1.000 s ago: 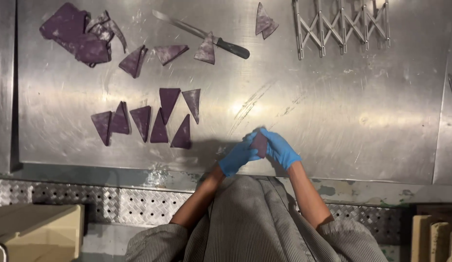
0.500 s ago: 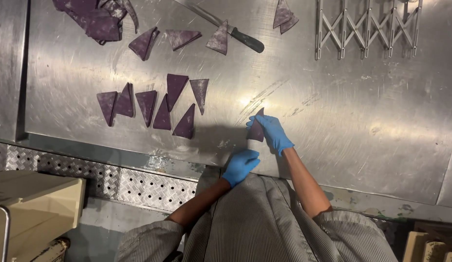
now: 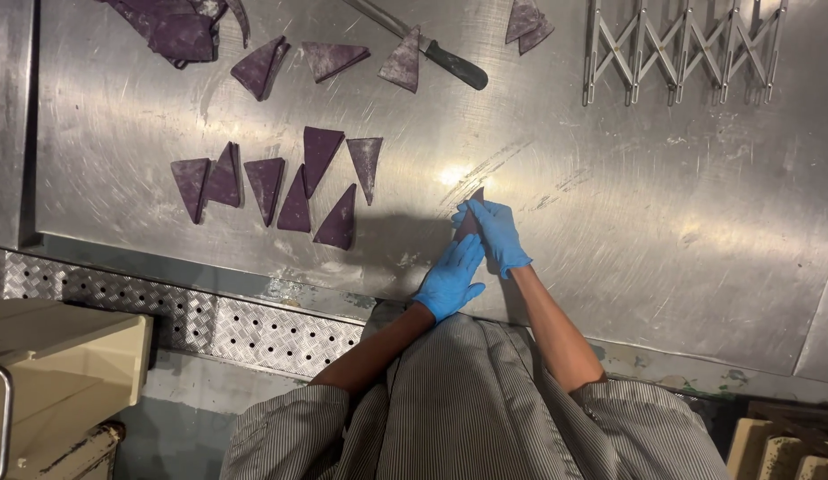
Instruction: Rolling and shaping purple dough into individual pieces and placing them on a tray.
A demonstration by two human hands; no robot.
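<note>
Step in hand, as judged: shaping one purple dough triangle (image 3: 470, 222) on the steel tabletop (image 3: 663, 222); the piece lies near the front edge, right of the finished group. The right hand (image 3: 494, 233) presses flat on it; the left hand (image 3: 450, 280) closes against its near side, so both gloved hands meet on the piece. Next move calls for an even fold and placement beside the row of shaped triangles (image 3: 281, 182). No container shows contents; the beige bin (image 3: 67, 356) at near left cannot be read.
</note>
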